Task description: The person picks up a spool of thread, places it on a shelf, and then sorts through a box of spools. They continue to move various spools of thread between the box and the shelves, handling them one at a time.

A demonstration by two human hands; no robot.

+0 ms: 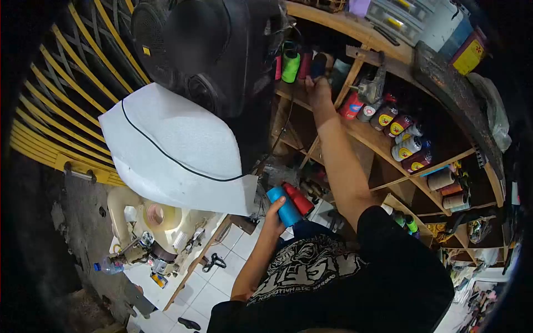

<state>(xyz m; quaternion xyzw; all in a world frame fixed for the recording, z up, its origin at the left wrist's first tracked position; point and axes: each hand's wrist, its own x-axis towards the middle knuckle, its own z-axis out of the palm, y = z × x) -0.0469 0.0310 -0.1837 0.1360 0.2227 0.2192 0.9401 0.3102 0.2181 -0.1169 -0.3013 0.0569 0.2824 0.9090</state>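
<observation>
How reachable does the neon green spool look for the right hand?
Probably yes: the right hand is at the dark blue spool, with just the maroon spool between it and the neon green spool.

Black tee (405, 272), pale print (311, 255)
We see short black sleeves (380, 227) that leave the forearms (343, 161) bare. Across the tee's front we make out big block letters (334, 271) in off-white, with smaller lettering (316, 283) and a drawn design (302, 251) too creased for us to name. Just past the tee, we notice dark blue cloth (313, 228). The right hand (319, 91) and left hand (273, 221) are bare.
</observation>
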